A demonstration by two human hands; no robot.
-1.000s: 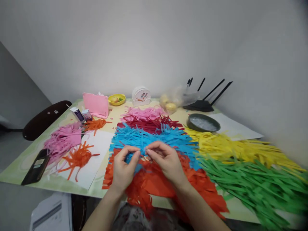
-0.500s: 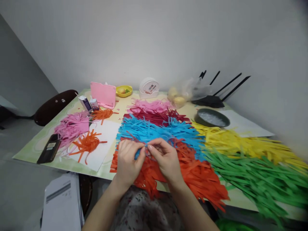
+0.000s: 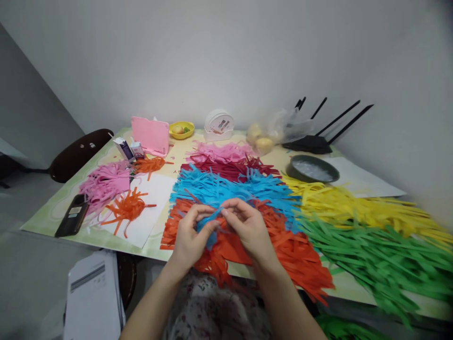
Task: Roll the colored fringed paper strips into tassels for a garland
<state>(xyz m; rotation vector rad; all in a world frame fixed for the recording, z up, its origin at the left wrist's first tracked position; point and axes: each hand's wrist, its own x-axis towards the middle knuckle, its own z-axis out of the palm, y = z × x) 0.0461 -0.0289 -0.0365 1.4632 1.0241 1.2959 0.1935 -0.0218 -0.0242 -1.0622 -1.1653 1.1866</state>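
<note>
Close together over the near table edge, my left hand and my right hand both pinch a blue paper tassel. The left fingers curl round its body, and the right fingertips grip its narrow end. Below and around them lies a fringed orange-red paper piece. Just beyond it is a blue fringed piece, then a dark red one and a pink one. Most of the tassel is hidden by my left hand.
Yellow and green fringes spread at right, beside a dark bowl. Left are orange tassels, a pink bundle, a phone and drink cartons. Behind stand a pink tablet case and a black router.
The fingers of my left hand have opened a little, and more of the blue tassel shows between the hands. The view has shifted slightly.
</note>
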